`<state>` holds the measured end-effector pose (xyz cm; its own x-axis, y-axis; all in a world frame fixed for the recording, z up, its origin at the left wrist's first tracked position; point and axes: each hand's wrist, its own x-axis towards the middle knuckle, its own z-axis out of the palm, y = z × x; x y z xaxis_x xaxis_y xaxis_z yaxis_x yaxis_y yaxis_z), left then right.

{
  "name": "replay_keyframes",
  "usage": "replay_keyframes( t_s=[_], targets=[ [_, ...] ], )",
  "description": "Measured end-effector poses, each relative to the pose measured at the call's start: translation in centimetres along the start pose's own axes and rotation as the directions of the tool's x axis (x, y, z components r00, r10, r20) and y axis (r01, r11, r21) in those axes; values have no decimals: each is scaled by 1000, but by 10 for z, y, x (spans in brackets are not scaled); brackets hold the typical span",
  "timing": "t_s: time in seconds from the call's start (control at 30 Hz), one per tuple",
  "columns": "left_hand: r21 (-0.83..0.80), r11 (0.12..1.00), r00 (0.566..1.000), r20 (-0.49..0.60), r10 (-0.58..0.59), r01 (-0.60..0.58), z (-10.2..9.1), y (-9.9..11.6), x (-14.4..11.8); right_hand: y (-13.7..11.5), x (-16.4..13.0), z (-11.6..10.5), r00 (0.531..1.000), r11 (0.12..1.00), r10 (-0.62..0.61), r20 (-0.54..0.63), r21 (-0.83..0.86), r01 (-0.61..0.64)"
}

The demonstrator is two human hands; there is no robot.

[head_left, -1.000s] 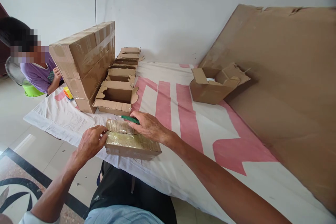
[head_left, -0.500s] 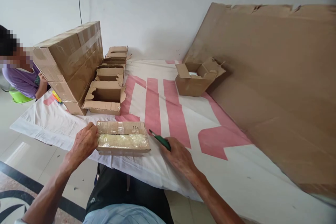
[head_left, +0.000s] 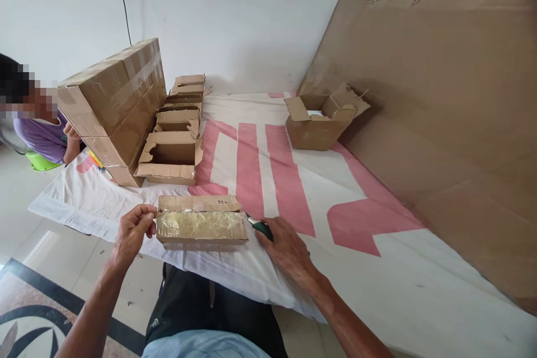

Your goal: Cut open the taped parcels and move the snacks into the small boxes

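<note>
A taped cardboard box (head_left: pixel 201 226) lies near the table's front edge, with clear tape over its top and a seam running lengthwise. My left hand (head_left: pixel 133 230) is closed at the box's left end, thumb and forefinger pinching at its upper corner. In my right hand (head_left: pixel 285 246) is a green utility knife (head_left: pixel 262 229), fingers wrapped round the handle. Its blade end points at the box's right end, close to the seam; whether it touches cannot be made out.
Several open cardboard boxes (head_left: pixel 165 171) stand in a row at left, beside a wall of stacked taped boxes (head_left: pixel 121 95). Another open box (head_left: pixel 312 135) leans near a large cardboard sheet (head_left: pixel 440 112) at right. A person in purple (head_left: pixel 42 137) sits beyond the stack.
The knife has come nearer the box's right end. My left hand has shifted from gripping the box's end to a pinch at its upper corner. The view has shifted slightly.
</note>
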<state>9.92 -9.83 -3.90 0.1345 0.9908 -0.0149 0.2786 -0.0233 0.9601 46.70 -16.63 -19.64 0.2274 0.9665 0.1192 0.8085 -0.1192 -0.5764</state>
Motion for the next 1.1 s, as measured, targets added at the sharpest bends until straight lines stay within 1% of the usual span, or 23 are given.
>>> replay_keyframes(
  t_s=[0.07, 0.17, 0.23, 0.33, 0.43, 0.5, 0.57, 0.6, 0.63, 0.7, 0.73, 0.77, 0.8, 0.83, 0.93, 1.03, 1.1],
  targets=[
    [-121, 989, 996, 44, -78, 82, -4, -1, 2, 3, -1, 3, 1000, 1000, -12, -2, -4, 12],
    [-151, 980, 992, 38, -122, 127, -4, -3, 5, 10, -5, 7, 999, 999, -29, -24, -31, 28],
    [-114, 987, 993, 2, -117, 116, -2, -5, 7, 15, -9, 9, 998, 998, -26, -51, -51, 24],
    [-48, 996, 996, -45, -71, 69, 3, -10, 11, 20, -13, 11, 994, 997, -35, -104, -65, 28],
    [-5, 1000, 998, -54, -15, 15, 4, -17, 13, 21, -15, 8, 992, 998, -45, -115, -56, 39],
    [41, 999, 998, -51, 32, -30, 3, -21, 15, 16, -14, 4, 993, 1000, -5, -120, 16, 7],
    [86, 994, 996, -47, 75, -70, 1, -25, 18, 4, -11, -2, 989, 980, 84, -119, 190, -60],
    [93, 992, 995, -40, 89, -85, 1, -26, 20, -4, -10, -4, 986, 946, 132, -97, 310, -96],
    [88, 992, 995, -27, 98, -95, 1, -27, 21, -13, -8, -7, 983, 889, 172, -59, 440, -129],
    [59, 993, 994, 31, 104, -106, 1, -26, 23, -33, -6, -11, 977, 723, 209, 42, 666, -184],
    [43, 993, 992, 74, 105, -108, 1, -25, 24, -43, -6, -12, 975, 644, 207, 81, 738, -199],
    [33, 993, 987, 119, 105, -110, 1, -23, 23, -52, -7, -12, 974, 590, 202, 101, 782, -203],
    [36, 993, 981, 166, 103, -110, 1, -21, 23, -61, -9, -12, 976, 565, 196, 97, 802, -193],
    [55, 992, 972, 212, 98, -112, 1, -19, 22, -68, -11, -11, 978, 566, 192, 76, 806, -174],
    [137, 981, 943, 323, 84, -134, 2, -13, 21, -83, -18, -8, 983, 609, 184, -2, 786, -112],
    [153, 974, 925, 368, 100, -166, 3, -11, 27, -85, -18, -9, 985, 609, 171, -5, 787, -101],
    [134, 971, 918, 371, 136, -198, 5, -12, 32, -81, -14, -15, 987, 601, 163, 8, 792, -105]
  ],
)
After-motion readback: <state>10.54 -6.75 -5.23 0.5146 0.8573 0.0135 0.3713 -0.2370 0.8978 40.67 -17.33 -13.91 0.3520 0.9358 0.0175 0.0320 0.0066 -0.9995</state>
